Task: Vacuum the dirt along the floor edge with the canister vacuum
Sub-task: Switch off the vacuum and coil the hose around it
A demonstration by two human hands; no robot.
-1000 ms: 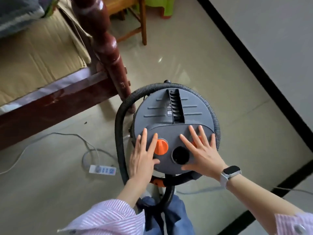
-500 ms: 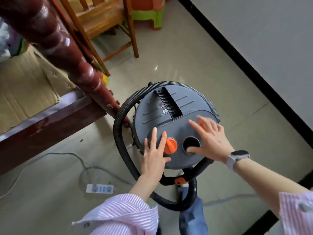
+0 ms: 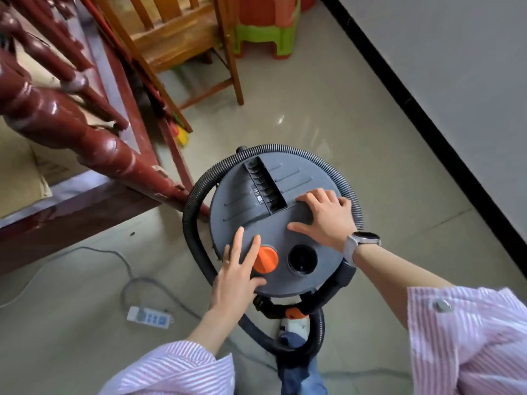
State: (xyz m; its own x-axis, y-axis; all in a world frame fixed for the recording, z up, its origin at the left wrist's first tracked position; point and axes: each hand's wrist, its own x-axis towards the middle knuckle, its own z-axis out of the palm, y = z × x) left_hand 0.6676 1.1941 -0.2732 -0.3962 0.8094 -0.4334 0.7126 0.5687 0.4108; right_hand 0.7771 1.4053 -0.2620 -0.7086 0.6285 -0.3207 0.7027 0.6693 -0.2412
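The grey round canister vacuum (image 3: 242,201) stands on the tiled floor in front of me, seen from above. A black ribbed hose (image 3: 196,195) loops around its lid. My left hand (image 3: 236,277) lies flat on the lid's near left rim, fingers spread beside an orange knob (image 3: 266,259). My right hand (image 3: 325,216) presses flat on the lid's right side, a watch on its wrist. A round black port (image 3: 302,258) sits between the hands. The floor edge, a black skirting strip (image 3: 422,115), runs along the wall at right.
A dark red wooden bed frame (image 3: 85,143) stands close on the left, its post touching the hose. A wooden chair (image 3: 182,38) and green-orange stools (image 3: 265,27) stand ahead. A white power strip (image 3: 149,317) and cable lie on the floor at left.
My right hand has slid farther up the lid toward the ribbed handle slot, uncovering the round port. The view has tilted up, so the chair and stools show more.
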